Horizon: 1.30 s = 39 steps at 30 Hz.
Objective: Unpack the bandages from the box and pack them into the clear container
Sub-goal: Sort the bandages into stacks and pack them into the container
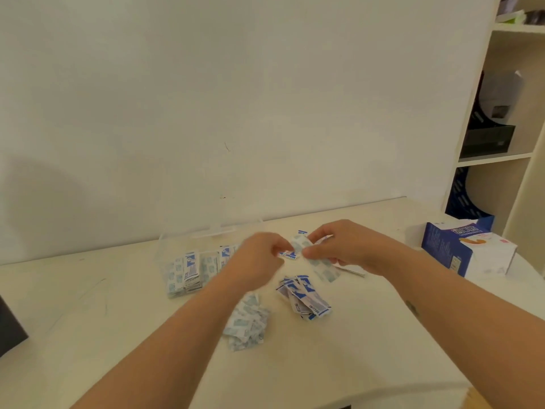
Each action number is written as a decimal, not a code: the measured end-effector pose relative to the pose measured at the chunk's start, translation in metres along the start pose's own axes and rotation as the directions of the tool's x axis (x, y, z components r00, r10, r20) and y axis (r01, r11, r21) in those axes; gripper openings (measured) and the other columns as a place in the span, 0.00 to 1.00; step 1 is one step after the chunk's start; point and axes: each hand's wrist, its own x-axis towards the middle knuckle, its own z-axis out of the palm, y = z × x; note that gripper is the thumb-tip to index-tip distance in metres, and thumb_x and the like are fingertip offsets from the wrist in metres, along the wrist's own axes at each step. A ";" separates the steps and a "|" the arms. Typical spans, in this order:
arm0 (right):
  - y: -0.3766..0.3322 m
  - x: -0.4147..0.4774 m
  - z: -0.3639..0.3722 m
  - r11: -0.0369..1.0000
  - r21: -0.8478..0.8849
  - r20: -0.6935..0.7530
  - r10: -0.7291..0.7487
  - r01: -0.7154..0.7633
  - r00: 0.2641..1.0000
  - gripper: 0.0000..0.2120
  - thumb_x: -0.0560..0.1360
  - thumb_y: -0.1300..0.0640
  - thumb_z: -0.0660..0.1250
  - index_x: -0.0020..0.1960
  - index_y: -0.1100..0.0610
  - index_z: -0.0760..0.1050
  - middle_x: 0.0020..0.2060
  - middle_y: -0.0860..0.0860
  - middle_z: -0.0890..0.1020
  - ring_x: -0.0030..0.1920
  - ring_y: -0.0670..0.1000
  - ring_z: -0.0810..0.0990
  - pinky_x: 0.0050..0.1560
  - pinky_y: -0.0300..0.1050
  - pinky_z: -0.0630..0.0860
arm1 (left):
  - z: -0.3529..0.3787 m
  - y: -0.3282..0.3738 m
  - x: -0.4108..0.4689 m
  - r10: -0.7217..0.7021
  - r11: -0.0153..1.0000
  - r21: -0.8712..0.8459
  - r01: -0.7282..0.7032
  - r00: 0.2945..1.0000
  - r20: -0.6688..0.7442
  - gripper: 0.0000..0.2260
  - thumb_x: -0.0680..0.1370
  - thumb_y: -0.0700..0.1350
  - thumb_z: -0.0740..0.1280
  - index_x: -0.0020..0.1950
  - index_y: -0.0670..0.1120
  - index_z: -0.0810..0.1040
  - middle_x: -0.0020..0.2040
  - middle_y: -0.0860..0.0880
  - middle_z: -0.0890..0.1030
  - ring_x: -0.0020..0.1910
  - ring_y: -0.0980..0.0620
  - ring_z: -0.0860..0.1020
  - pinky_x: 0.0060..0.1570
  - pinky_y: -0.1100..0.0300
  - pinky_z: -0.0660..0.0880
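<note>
Both hands meet over the middle of the table. My left hand [259,255] pinches one end of a strip of wrapped bandages [298,246], and my right hand [345,246] grips the other part, which hangs down toward the table. The clear container [177,246] stands open behind my left hand, with several blue-and-white bandages [188,273] stacked in it. Two loose piles of bandages lie on the table in front: one [303,296] blue-printed, one [247,323] paler. The blue and white bandage box [469,249] sits at the right.
A white table [88,305] runs up to a plain wall. A shelf unit [501,113] with dark file holders stands at the right, behind the box. A dark object [10,329] juts in at the left edge.
</note>
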 end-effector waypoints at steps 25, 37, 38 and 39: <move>0.003 0.011 0.055 0.638 -0.762 0.230 0.112 0.107 0.967 0.16 0.73 0.48 0.68 0.55 0.58 0.73 0.36 0.49 0.74 0.37 0.49 0.72 0.30 0.35 0.64 | 0.020 -0.016 0.000 -0.084 0.945 0.326 -0.032 0.939 0.334 0.31 0.72 0.48 0.72 0.72 0.49 0.64 0.66 0.48 0.73 0.62 0.48 0.73 0.59 0.56 0.71; 0.068 -0.013 0.066 0.468 -0.849 0.091 -0.326 0.244 0.941 0.25 0.82 0.49 0.47 0.76 0.54 0.47 0.73 0.49 0.59 0.69 0.53 0.60 0.65 0.48 0.61 | 0.015 -0.017 0.018 -0.195 0.973 0.194 0.128 0.902 0.386 0.26 0.74 0.44 0.71 0.70 0.47 0.68 0.58 0.47 0.79 0.45 0.51 0.80 0.52 0.58 0.78; 0.070 -0.012 0.064 0.476 -0.844 0.087 -0.334 0.248 0.939 0.24 0.82 0.48 0.46 0.76 0.53 0.50 0.72 0.49 0.61 0.69 0.53 0.61 0.64 0.47 0.61 | 0.015 -0.017 0.019 -0.204 0.975 0.170 0.146 0.895 0.397 0.25 0.74 0.45 0.71 0.69 0.47 0.70 0.55 0.49 0.79 0.45 0.51 0.80 0.54 0.58 0.78; 0.073 -0.011 0.062 0.488 -0.835 0.083 -0.343 0.253 0.936 0.22 0.82 0.48 0.46 0.75 0.52 0.54 0.71 0.48 0.63 0.68 0.52 0.62 0.64 0.46 0.61 | 0.015 -0.016 0.021 -0.212 0.976 0.137 0.170 0.886 0.411 0.24 0.73 0.45 0.72 0.67 0.48 0.71 0.52 0.50 0.79 0.42 0.52 0.80 0.54 0.57 0.78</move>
